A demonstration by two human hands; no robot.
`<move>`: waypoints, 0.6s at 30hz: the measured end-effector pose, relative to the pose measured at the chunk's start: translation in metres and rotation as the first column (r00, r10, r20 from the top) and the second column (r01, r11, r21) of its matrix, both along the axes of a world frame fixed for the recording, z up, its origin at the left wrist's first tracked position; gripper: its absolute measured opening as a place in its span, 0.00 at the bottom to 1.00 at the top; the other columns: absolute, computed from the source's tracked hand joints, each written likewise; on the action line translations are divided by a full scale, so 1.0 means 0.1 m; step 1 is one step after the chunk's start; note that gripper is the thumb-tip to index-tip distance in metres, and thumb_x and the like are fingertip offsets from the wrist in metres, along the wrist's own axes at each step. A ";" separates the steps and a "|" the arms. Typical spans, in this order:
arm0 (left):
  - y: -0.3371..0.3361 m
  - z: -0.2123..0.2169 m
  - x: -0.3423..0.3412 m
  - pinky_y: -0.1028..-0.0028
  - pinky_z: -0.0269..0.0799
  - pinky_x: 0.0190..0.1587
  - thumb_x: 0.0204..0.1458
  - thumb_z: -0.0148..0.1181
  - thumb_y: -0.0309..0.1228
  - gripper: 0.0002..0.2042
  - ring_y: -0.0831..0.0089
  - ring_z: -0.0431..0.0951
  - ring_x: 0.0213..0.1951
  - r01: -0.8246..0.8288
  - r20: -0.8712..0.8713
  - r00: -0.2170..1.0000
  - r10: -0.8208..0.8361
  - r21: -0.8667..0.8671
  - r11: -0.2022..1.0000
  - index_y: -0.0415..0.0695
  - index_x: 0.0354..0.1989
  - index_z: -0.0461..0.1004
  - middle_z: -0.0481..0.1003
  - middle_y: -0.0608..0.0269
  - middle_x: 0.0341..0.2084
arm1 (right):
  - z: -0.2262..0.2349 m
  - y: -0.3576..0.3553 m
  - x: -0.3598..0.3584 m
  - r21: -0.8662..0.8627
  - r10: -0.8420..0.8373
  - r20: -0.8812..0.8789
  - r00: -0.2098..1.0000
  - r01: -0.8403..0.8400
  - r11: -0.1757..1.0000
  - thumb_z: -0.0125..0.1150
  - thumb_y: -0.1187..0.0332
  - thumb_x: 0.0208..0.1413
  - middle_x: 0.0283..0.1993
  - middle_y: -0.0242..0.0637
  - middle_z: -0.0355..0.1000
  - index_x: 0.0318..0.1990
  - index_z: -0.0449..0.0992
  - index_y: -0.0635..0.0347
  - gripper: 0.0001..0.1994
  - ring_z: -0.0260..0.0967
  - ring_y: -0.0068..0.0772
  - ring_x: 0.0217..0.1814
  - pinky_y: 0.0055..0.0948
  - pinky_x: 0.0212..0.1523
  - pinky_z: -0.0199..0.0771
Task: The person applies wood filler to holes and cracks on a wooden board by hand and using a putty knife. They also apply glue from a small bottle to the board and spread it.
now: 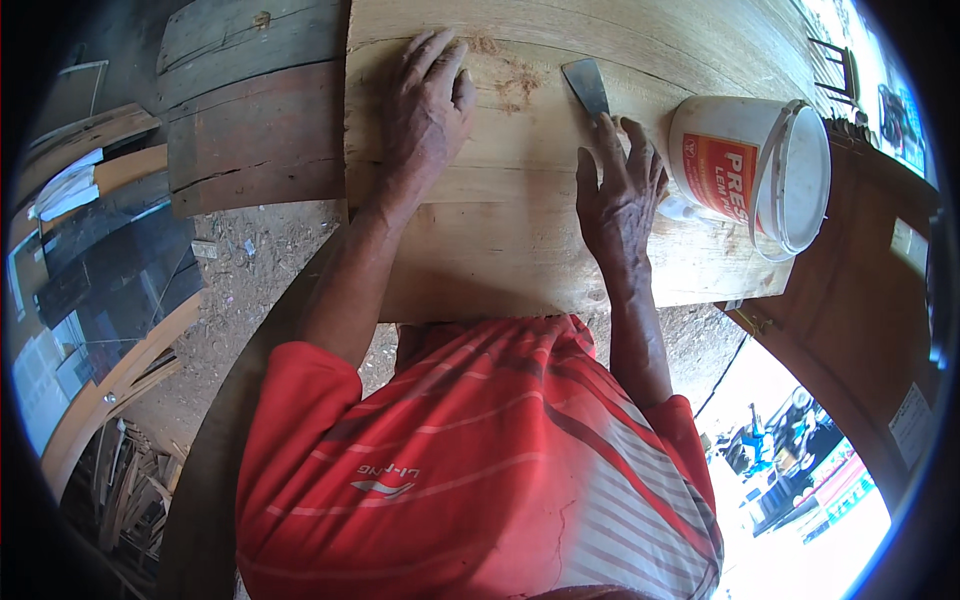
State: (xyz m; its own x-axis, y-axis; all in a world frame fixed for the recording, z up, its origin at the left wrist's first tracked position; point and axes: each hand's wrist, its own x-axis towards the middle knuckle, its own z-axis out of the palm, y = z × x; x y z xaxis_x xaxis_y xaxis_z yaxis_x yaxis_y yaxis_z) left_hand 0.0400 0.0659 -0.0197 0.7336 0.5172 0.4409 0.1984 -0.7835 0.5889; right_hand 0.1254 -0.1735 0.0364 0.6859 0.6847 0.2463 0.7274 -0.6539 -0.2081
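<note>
Pale wooden board (pixel 520 230) with sawdust lies under flat left hand (pixel 428 110), fingers together; right hand (pixel 615 195), fingers spread, touches putty knife (pixel 587 88).

Pale wood board (pixel 520 230): raw, unvarnished, matt, grain lines visible; rough patch w/ reddish sawdust-like filler (pixel 510 80) near top. Scraper blade (pixel 586 88): flat grey metal, dull sheen. Tub (pixel 750 170): white plastic, smooth, semi-glossy, w/ red printed label; lid rim also white plastic. Dark planks (pixel 250 110) at left: old wood, weathered, cracked, matt brown-grey. Door panel (pixel 850 290) at right: reddish-brown wood, smoother, slight sheen. Shirt (pixel 470 470): red cloth w/ white stripes, soft, matt, print cracked in places. Ground (pixel 250 270): bare dirt, gritty, rough.
</note>
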 end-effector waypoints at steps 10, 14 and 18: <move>0.03 -0.01 0.00 0.54 0.72 0.68 0.60 0.66 0.28 0.16 0.48 0.75 0.65 0.056 0.041 0.998 -0.057 0.012 0.998 0.35 0.55 0.82 0.78 0.49 0.61 | -0.18 -0.40 -0.28 0.247 0.119 0.009 0.993 -0.117 0.962 0.66 0.83 0.54 0.51 0.45 0.72 0.70 0.73 0.56 0.33 0.69 0.49 0.51 0.51 0.54 0.70; -0.13 0.17 -0.08 0.53 0.71 0.71 0.60 0.66 0.28 0.17 0.47 0.74 0.67 0.167 0.020 0.985 -0.169 0.065 0.984 0.37 0.57 0.82 0.79 0.53 0.61 | -0.14 -0.67 -0.57 0.201 0.145 -0.125 0.981 -0.118 0.973 0.68 0.82 0.53 0.53 0.45 0.73 0.70 0.73 0.57 0.33 0.71 0.49 0.52 0.50 0.54 0.71; -0.42 0.23 -0.18 0.53 0.68 0.72 0.61 0.68 0.32 0.22 0.41 0.64 0.74 0.269 -0.184 0.950 -0.254 0.061 0.961 0.38 0.63 0.79 0.72 0.49 0.69 | -0.10 -0.70 -0.66 0.180 0.089 -0.181 0.979 -0.055 0.982 0.68 0.80 0.53 0.56 0.47 0.73 0.68 0.74 0.59 0.31 0.72 0.52 0.55 0.51 0.55 0.72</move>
